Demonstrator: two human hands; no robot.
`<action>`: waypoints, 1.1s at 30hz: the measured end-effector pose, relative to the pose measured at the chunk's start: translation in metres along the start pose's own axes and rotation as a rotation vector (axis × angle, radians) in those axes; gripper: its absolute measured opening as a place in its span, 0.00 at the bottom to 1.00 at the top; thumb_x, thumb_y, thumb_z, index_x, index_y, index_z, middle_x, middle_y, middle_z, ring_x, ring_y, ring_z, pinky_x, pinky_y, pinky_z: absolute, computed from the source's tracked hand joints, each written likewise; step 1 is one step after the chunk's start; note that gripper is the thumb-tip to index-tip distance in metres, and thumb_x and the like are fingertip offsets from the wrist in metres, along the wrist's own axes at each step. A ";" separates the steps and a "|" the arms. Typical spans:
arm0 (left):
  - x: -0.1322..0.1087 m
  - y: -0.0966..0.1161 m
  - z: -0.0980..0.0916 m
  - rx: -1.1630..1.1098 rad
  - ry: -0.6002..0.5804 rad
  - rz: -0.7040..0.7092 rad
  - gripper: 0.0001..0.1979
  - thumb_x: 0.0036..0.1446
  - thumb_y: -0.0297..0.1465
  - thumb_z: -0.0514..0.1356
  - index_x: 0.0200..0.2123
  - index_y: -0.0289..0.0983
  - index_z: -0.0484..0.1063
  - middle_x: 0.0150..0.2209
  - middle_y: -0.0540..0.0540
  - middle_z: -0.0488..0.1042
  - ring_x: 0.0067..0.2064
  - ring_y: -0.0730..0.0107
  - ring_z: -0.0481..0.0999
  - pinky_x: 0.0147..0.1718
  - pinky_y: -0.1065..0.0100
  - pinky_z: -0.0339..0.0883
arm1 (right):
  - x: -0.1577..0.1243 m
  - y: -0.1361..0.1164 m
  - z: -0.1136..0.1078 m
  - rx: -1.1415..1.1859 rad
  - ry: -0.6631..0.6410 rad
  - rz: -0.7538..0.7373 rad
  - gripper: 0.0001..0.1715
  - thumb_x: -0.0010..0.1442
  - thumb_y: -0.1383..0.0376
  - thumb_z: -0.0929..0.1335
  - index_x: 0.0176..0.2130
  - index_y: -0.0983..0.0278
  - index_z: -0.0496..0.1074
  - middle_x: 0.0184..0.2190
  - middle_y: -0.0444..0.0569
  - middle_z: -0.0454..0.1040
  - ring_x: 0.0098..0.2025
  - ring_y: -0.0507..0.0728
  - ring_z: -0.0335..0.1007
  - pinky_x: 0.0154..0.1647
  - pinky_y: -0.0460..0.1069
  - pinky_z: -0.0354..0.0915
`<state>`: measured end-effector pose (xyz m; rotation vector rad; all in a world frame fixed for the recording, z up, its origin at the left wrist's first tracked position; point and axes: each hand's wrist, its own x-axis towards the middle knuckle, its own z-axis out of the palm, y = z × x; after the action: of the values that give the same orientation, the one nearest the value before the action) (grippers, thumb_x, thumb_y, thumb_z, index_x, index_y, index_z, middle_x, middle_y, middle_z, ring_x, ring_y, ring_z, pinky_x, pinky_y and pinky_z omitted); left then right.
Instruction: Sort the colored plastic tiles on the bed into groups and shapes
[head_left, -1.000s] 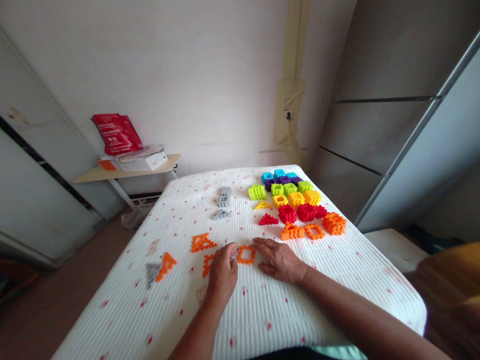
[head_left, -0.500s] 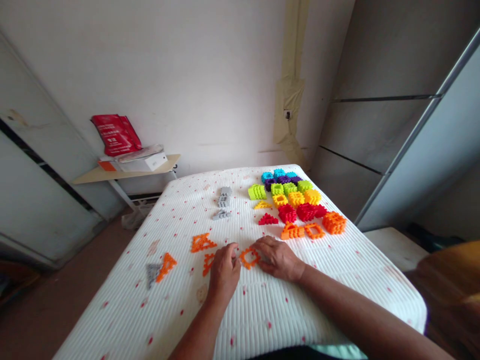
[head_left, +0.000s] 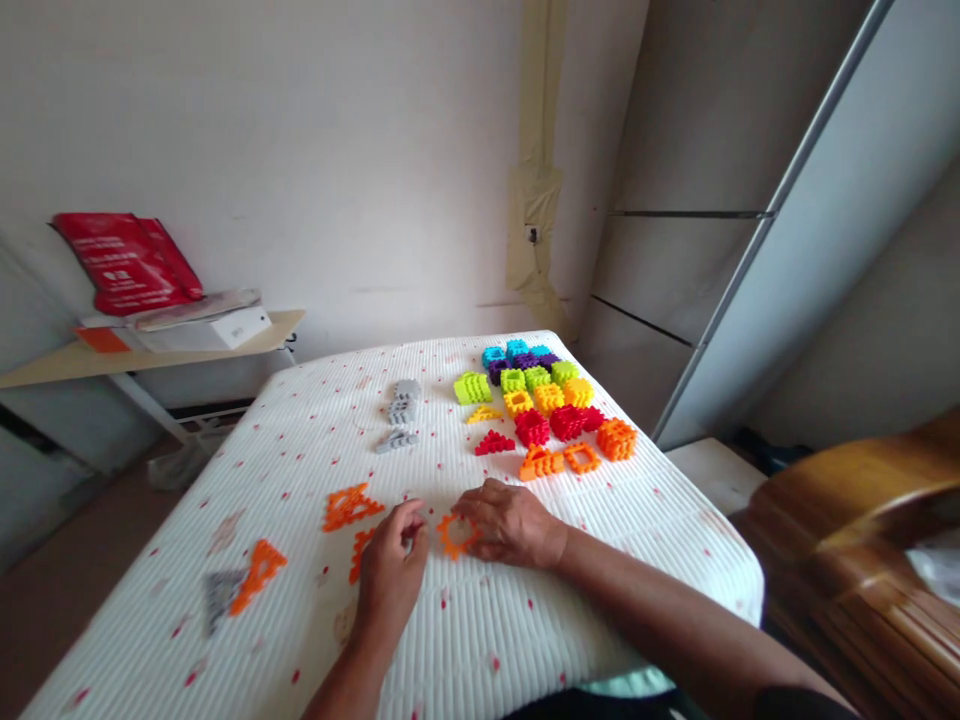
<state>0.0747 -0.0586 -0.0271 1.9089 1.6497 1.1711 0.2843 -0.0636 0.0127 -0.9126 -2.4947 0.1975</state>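
My right hand (head_left: 514, 525) rests on the table, its fingertips closed on the right edge of an orange toothed frame-shaped building piece (head_left: 445, 537). My left hand (head_left: 392, 565) is just left of that piece, fingers curled, with a small gap between thumb and index finger and nothing visible in it. Partly hidden behind the left hand lies another orange piece (head_left: 357, 558). Farther left are an orange triangular piece (head_left: 351, 507) and an orange triangle (head_left: 259, 578) touching a grey triangle (head_left: 223, 597).
Sorted stacks stand at the back right: orange (head_left: 616, 440), red (head_left: 532, 427), yellow (head_left: 549, 397), green (head_left: 472, 388), purple and blue. Grey pieces (head_left: 403, 402) lie at back centre. A side table (head_left: 285, 328) holds a box and a red bag (head_left: 124, 265). A wooden chair (head_left: 862, 480) is at right.
The view has swung right, so everything sits farther left. Between my hands the orange frame piece has turned slightly. My right hand stays on its edge.
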 end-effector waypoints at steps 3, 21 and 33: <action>0.000 -0.001 -0.002 -0.024 0.016 -0.032 0.15 0.47 0.36 0.53 0.39 0.38 0.71 0.29 0.48 0.77 0.31 0.66 0.75 0.34 0.66 0.70 | -0.018 0.001 -0.025 0.000 0.150 -0.025 0.25 0.60 0.58 0.65 0.54 0.65 0.63 0.51 0.54 0.70 0.51 0.56 0.66 0.50 0.51 0.64; 0.001 -0.003 0.001 0.020 -0.015 -0.028 0.15 0.46 0.37 0.53 0.35 0.39 0.72 0.28 0.48 0.77 0.30 0.66 0.76 0.33 0.66 0.70 | -0.108 0.097 -0.080 -0.216 0.130 0.423 0.23 0.54 0.70 0.66 0.51 0.63 0.69 0.49 0.55 0.72 0.48 0.58 0.71 0.49 0.51 0.67; 0.002 0.001 -0.001 0.021 -0.020 -0.032 0.13 0.45 0.37 0.53 0.33 0.40 0.73 0.28 0.48 0.77 0.30 0.65 0.76 0.34 0.66 0.70 | -0.108 0.089 -0.074 -0.268 -0.004 0.600 0.30 0.50 0.76 0.63 0.54 0.65 0.67 0.57 0.59 0.64 0.49 0.60 0.70 0.50 0.53 0.66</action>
<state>0.0749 -0.0573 -0.0247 1.8936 1.6820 1.1225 0.4421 -0.0664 0.0110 -1.7574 -2.2118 0.0542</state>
